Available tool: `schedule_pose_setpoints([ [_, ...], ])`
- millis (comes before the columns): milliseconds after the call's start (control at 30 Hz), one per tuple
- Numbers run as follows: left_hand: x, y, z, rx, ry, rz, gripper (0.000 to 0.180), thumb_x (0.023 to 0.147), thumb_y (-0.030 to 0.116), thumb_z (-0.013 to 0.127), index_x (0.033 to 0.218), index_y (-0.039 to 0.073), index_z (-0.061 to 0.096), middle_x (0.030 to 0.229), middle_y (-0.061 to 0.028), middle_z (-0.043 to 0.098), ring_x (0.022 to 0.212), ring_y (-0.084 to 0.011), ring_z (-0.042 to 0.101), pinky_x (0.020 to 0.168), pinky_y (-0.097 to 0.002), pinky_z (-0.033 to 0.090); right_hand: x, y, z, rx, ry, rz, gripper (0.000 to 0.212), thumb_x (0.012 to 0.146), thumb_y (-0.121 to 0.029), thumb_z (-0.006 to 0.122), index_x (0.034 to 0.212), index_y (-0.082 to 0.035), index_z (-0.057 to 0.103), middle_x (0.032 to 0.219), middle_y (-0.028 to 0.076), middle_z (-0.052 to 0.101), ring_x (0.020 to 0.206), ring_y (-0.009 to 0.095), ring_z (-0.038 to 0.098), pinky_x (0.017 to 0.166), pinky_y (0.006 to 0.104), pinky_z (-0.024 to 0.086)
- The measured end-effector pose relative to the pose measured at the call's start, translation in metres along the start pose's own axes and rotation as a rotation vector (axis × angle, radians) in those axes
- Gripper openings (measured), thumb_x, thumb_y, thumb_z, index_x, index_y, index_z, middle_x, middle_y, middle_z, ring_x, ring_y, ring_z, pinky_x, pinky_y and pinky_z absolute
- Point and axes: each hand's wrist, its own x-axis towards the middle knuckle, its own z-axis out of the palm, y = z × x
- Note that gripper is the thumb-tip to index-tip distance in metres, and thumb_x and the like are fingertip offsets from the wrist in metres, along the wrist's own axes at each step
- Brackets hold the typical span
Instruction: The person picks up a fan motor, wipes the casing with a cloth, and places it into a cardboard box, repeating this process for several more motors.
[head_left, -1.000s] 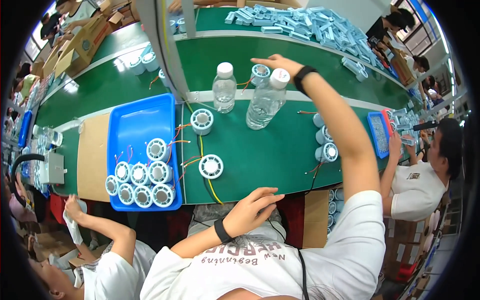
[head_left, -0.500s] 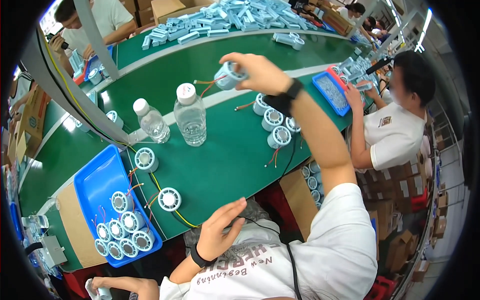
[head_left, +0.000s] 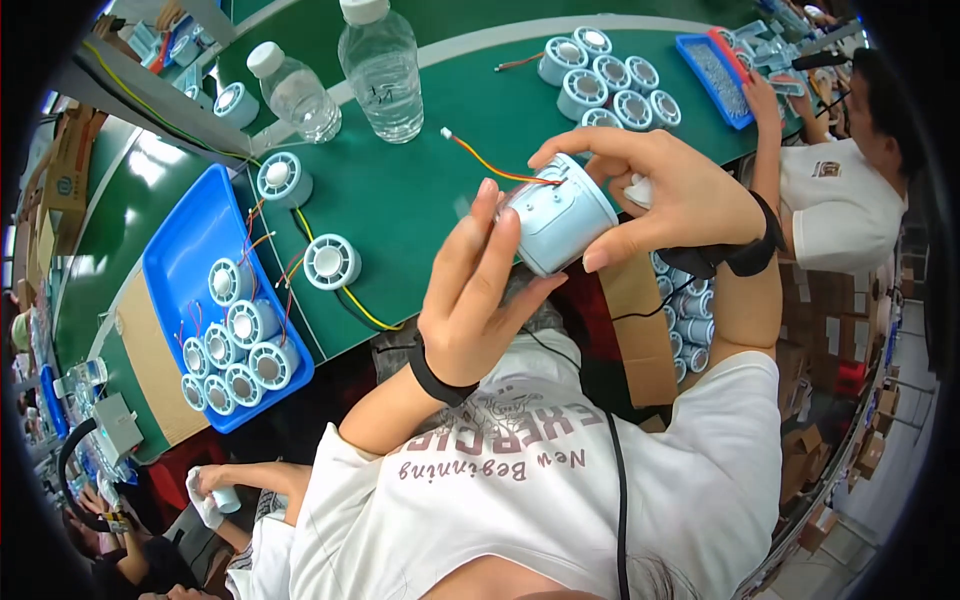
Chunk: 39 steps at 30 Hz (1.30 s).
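Over the near edge of the table, a light blue cylindrical fan unit [head_left: 560, 222] is held tilted on its side. Red, yellow and dark wires with a white plug stick out from it toward the left. My right hand [head_left: 675, 195] grips its right end, fingers over the top and thumb below. A small white bit, too unclear to name, shows inside that hand. At the unit's left end, my left hand [head_left: 470, 275] has its fingers along the edge and its thumb underneath. The hands partly hide both ends.
Several matching units [head_left: 610, 75] stand at the far right. A blue tray [head_left: 190, 255] at left holds more, with two loose units [head_left: 331, 262] beside it. Two water bottles [head_left: 380, 75] stand at the back. Right of my lap, a cardboard box [head_left: 640, 335] contains units. A co-worker sits at right.
My right hand has come back from the far side of the table with the fan unit. My left hand has risen to meet it. The view has shifted.
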Motion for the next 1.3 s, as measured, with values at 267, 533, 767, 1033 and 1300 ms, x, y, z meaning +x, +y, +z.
schedule_pose_setpoints([
  [267,-0.004,0.018,-0.018,-0.437,-0.012,-0.362,0.078,0.064,0.004,0.085,0.133,-0.003,0.048,0.135,-0.0182,0.042,0.118,-0.0277,0.054,0.095,-0.0388,0.053,-0.001,0.017,0.006,0.028,-0.015,-0.294,0.092,0.064,-0.038,0.087,0.137,-0.004,0.045,0.106,0.009,0.066,0.073,0.008,0.055,0.059,0.0210,0.040],
  [533,-0.012,0.022,-0.027,-0.818,-0.110,-0.593,0.082,0.068,0.008,0.084,0.137,-0.002,0.041,0.134,-0.0139,0.038,0.121,-0.0282,0.052,0.097,-0.0420,0.052,0.006,0.018,0.010,-0.234,0.045,-0.585,0.083,0.059,-0.029,0.090,0.130,-0.003,0.056,0.112,0.009,0.064,0.062,0.006,0.046,0.049,0.0183,0.031],
  [767,-0.006,0.036,-0.026,-0.736,-0.158,-0.681,0.100,0.067,0.024,0.086,0.142,-0.009,0.029,0.139,-0.0196,0.042,0.127,-0.0263,0.047,0.101,-0.0399,0.046,0.000,0.013,0.006,-0.229,-0.056,-0.362,0.085,0.060,-0.046,0.087,0.126,-0.002,0.058,0.100,0.008,0.067,0.052,0.006,0.044,0.045,0.0191,0.031],
  [1033,-0.013,0.031,-0.029,-1.094,-0.196,-0.826,0.078,0.084,0.023,0.072,0.142,-0.005,0.030,0.133,-0.0192,0.047,0.115,-0.0301,0.057,0.090,-0.0402,0.055,-0.002,0.025,0.012,0.027,-0.104,-0.190,0.099,0.062,-0.074,0.065,0.125,0.002,0.058,0.080,0.006,0.067,0.052,0.007,0.050,0.045,0.0198,0.036],
  [1300,-0.008,0.027,-0.031,-1.304,-0.404,-0.984,0.075,0.096,0.051,0.045,0.142,-0.006,0.027,0.128,-0.0241,0.051,0.103,-0.0357,0.064,0.087,-0.0416,0.055,-0.007,0.029,0.021,-0.062,0.009,-0.309,0.099,0.059,-0.068,0.074,0.132,-0.005,0.054,0.089,0.007,0.064,0.053,0.007,0.051,0.045,0.0209,0.036],
])
